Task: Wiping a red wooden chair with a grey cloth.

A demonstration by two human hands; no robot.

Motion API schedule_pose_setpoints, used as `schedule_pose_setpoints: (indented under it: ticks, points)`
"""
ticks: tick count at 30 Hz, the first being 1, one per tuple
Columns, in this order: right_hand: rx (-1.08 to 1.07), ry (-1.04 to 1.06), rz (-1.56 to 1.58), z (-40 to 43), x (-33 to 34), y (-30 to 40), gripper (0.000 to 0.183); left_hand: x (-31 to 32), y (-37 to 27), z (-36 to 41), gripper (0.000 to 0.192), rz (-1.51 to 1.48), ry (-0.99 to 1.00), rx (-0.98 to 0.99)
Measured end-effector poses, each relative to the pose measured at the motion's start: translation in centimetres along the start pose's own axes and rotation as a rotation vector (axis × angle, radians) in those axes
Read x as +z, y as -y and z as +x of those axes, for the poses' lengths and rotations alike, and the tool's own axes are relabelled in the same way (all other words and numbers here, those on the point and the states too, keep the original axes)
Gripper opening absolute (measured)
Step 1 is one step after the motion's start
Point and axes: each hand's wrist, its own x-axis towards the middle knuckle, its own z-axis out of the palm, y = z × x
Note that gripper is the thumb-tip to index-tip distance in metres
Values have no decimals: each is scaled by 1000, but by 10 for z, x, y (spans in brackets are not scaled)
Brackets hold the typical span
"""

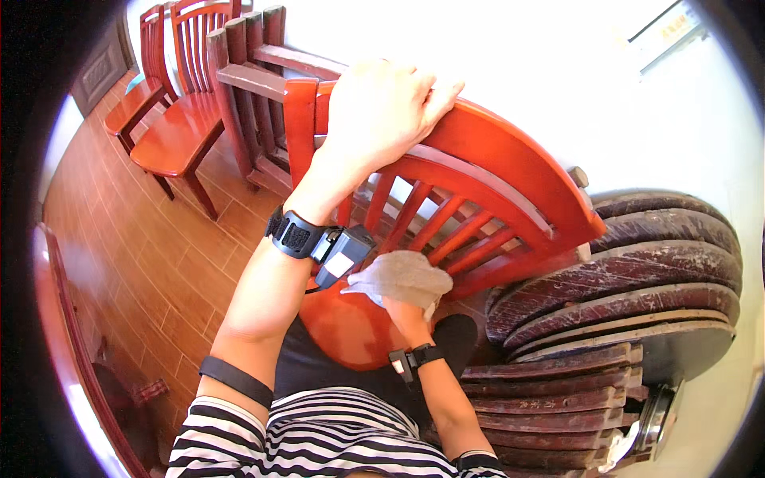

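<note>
A glossy reddish-brown wooden chair [514, 146] stands before me, its slatted backrest tilted in view. My left hand [382, 113] grips the top rail near its left end, with the fingers over the far edge. A grey cloth [406, 278] is bunched in my right hand [406, 316], low by the backrest slats and above the seat [349, 334]. The cloth covers most of that hand's fingers. Whether it touches the slats is hard to tell.
Two more wooden chairs [185, 131] stand by the wall at the upper left. Dark wooden frames [239, 89] lean behind the backrest. Stacked round wooden tops [645, 257] and worn wooden benches [550, 406] are at right. A table edge [77, 358] curves along the left.
</note>
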Motion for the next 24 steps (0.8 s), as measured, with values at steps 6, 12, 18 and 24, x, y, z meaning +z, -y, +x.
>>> schedule_pose_setpoints:
  ticks: [6,12,18,24]
  points:
    - [-42,52,24,-25,70,-32,36,1,-6,4,36,-49,32,-34]
    - [52,-100,55,-17,55,-21,32,-3,0,-2,30,12,-13,117]
    - [20,112,703,5,-100,-2,31,-2,0,0,30,-46,70,12]
    - [-118,-132,688,42,-226,18,43,-10,0,1,36,-65,142,-28]
